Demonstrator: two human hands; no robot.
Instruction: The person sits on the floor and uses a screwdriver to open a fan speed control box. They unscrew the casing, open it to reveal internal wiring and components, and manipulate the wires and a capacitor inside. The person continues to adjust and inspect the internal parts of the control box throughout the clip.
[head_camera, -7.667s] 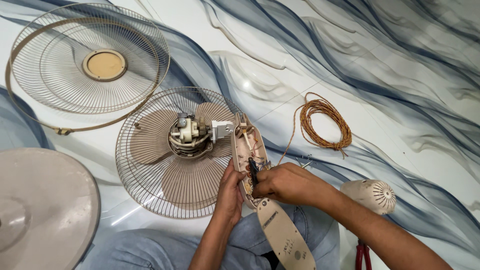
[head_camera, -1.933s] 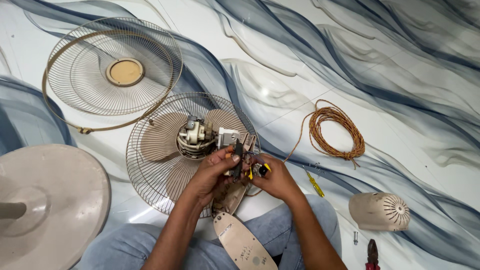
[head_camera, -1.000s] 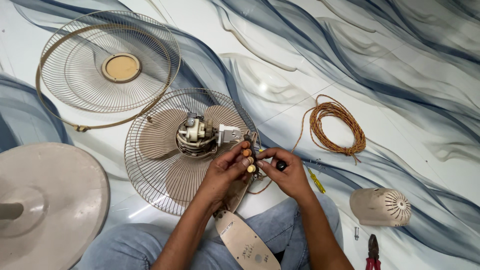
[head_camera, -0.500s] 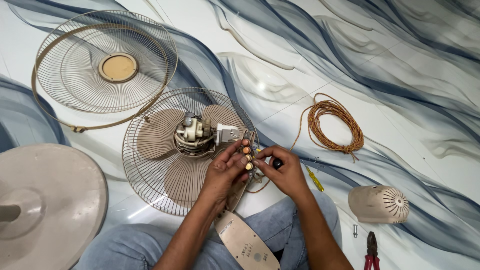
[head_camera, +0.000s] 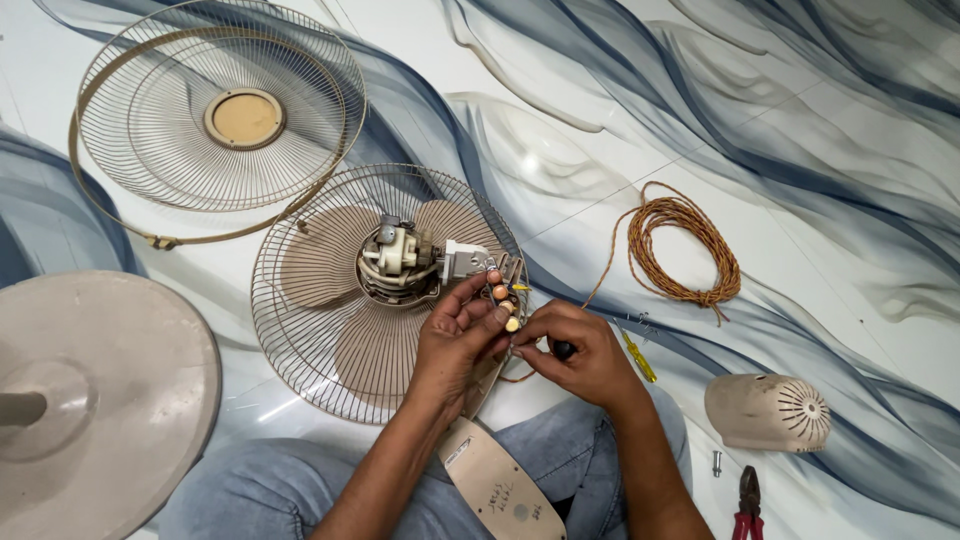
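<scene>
- While a round fan base (head_camera: 95, 400) lies far left, the left hand (head_camera: 455, 340) has fingers clamped on a switch panel (head_camera: 500, 295) beside the fan motor (head_camera: 400, 260).
- Just right, the right hand (head_camera: 580, 350) pinches a screwdriver (head_camera: 563, 349).
- Farther right lie a wire coil (head_camera: 685, 250) and motor cover (head_camera: 768, 412).

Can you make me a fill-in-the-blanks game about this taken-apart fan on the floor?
1. The coiled wire on the floor is ____ in colour.
2. The red-handled pliers lie just below the beige motor ____.
3. The left hand and right hand work beside the fan motor, which sits in the rear ____.
4. The separate front grille lies toward the top ____ of the picture.

Missing words: orange; cover; grille; left
</scene>
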